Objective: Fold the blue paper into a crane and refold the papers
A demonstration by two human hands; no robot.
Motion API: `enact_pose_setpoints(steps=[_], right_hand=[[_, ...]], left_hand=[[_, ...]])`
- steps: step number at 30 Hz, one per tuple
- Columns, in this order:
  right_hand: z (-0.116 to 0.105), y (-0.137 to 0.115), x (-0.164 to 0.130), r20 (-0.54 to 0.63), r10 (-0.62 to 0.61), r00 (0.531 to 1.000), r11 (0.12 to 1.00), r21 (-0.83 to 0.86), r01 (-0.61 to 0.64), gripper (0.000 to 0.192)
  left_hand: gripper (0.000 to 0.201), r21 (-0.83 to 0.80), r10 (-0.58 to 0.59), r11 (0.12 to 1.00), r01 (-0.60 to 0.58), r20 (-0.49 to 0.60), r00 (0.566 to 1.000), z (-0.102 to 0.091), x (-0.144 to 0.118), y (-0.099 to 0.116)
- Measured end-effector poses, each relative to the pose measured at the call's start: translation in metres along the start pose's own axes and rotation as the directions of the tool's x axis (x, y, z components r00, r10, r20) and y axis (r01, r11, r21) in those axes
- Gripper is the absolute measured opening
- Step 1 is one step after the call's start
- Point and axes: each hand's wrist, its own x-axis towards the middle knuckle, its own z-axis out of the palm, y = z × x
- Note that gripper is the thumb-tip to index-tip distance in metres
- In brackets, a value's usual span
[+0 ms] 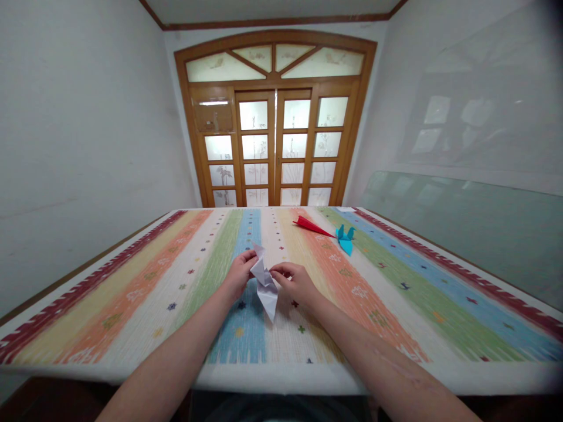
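Observation:
A white folded paper (266, 288), shaped like an origami bird with pointed ends, is held above the table between both hands. My left hand (241, 273) pinches its left side near the upper point. On the other side, my right hand (294, 282) has thumb and index finger closed on the paper's right edge near the middle. One long point of the paper hangs down toward me. The fingertips behind the paper are partly hidden.
A striped cloth covers the table (193, 252). Toward the back right lie a red folded paper dart (313, 226) and a blue origami piece (345, 239), close together. A wooden glazed door (275, 146) stands beyond the far edge, with walls on both sides.

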Motion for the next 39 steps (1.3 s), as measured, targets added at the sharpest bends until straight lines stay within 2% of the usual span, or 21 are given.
enact_pose_setpoints(steps=[6, 13, 22, 32, 39], right_hand=[[0.002, 0.001, -0.001, 0.034, -0.004, 0.999, 1.000, 0.014, 0.003, 0.014], [0.000, -0.008, -0.003, 0.118, -0.043, 0.992, 0.999, -0.001, 0.043, 0.011], [-0.001, -0.004, -0.003, 0.181, -0.069, 0.981, 0.997, -0.016, 0.073, 0.013], [0.004, 0.001, -0.003, 0.113, -0.102, 0.988, 0.992, -0.063, 0.110, 0.015], [0.004, -0.001, -0.004, 0.098, -0.136, 0.986, 0.987, -0.077, 0.143, 0.015]], left_hand=[[0.040, -0.013, -0.022, 1.000, 0.022, 0.019, 1.000, 0.000, 0.001, -0.003], [0.032, -0.019, 0.013, 1.000, -0.013, 0.026, 1.000, 0.000, 0.003, -0.005], [0.033, -0.001, -0.033, 0.999, 0.033, 0.026, 0.999, 0.002, 0.001, -0.002], [0.032, -0.003, -0.028, 1.000, 0.028, 0.042, 0.999, 0.006, -0.001, -0.001], [0.028, -0.007, -0.033, 0.999, 0.033, 0.007, 0.999, 0.009, -0.001, -0.002]])
